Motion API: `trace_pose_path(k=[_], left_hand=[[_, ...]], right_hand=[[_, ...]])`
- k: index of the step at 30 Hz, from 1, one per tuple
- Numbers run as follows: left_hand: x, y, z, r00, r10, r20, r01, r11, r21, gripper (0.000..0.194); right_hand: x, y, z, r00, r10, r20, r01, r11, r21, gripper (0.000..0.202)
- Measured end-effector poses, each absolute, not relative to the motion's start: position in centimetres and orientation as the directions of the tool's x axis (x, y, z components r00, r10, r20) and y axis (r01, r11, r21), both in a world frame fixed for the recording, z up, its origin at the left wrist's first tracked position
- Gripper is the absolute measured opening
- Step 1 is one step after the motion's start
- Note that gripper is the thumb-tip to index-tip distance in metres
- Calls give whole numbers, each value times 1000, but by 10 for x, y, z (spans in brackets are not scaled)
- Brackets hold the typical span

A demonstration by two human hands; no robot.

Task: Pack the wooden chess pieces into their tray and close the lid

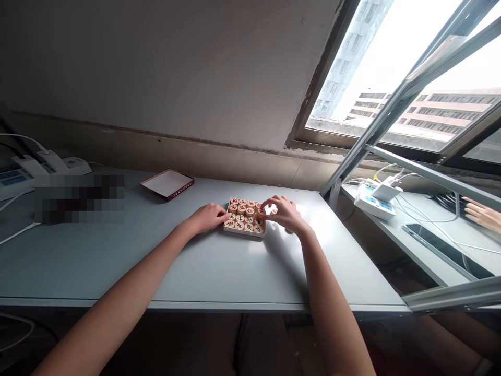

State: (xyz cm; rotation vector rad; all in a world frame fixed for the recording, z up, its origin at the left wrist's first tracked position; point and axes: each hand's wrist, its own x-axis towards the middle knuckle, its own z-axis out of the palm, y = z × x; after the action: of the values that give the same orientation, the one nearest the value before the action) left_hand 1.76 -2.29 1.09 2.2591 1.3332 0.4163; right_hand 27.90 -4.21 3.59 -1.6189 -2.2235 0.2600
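A shallow open box [244,233] on the desk holds rows of round wooden Chinese chess pieces [240,218], red characters toward the back and black toward the front. My left hand [208,218] is closed at the box's left side, its thumb against the rim. Over the box's right side, my right hand [287,213] pinches a Chinese chess piece [262,210] between thumb and fingertips. A few more loose pieces lie on the desk by and beneath my right hand, partly hidden by it.
A box lid [168,184] lies inside up on the desk [188,271], back left. Power strips with cables [64,166] stand far left. Past a metal frame [366,141] on the right are another power strip [374,200], a phone [446,250] and another person's hand [483,213].
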Motion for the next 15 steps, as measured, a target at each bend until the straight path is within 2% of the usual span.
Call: trace_pose_path(k=[9, 15], left_hand=[[17, -24, 12, 483, 875, 29, 731, -421, 537, 42], [18, -23, 10, 484, 875, 26, 740, -424, 522, 43]], right_hand=[[273, -43, 30, -286, 932, 225, 888, 346, -302, 31], [252, -42, 19, -344, 885, 315, 913, 394, -110, 21]])
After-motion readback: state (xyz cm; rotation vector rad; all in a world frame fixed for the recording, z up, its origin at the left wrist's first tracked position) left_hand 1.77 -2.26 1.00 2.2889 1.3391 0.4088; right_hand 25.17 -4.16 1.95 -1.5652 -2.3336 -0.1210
